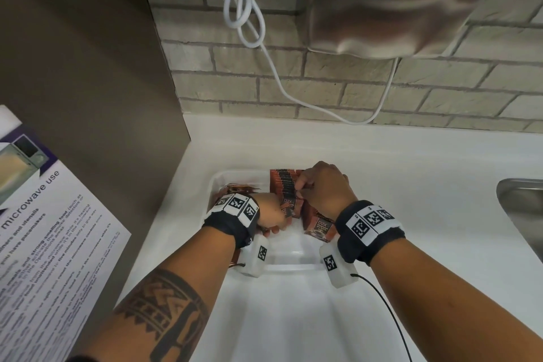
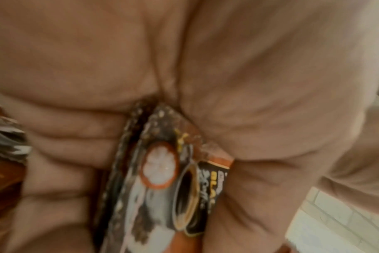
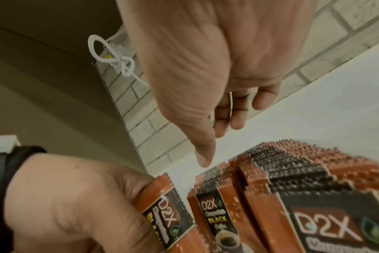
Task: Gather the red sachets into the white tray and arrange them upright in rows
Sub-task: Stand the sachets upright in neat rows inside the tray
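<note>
The white tray [image 1: 212,185] sits on a white counter. A row of red sachets [image 1: 286,185] stands upright in it, and more sachets [image 1: 320,228] stand to the right under my wrist. My left hand [image 1: 273,214] grips a few sachets [image 2: 160,171] just left of the row's near end; one held sachet [image 3: 169,214] shows in the right wrist view. My right hand [image 1: 320,185] hovers over the row [image 3: 292,171]. Its thumb points down at the sachet tops and its fingers [image 3: 238,111] are loosely bent, holding nothing. A loose pile of sachets [image 1: 235,187] lies at the tray's left.
A steel sink [image 1: 523,203] is at the right edge. A hand dryer [image 1: 396,3] hangs on the brick wall, with a looped white cable [image 1: 244,9] beside it. A brown panel [image 1: 88,67] and a microwave notice [image 1: 44,229] stand at the left.
</note>
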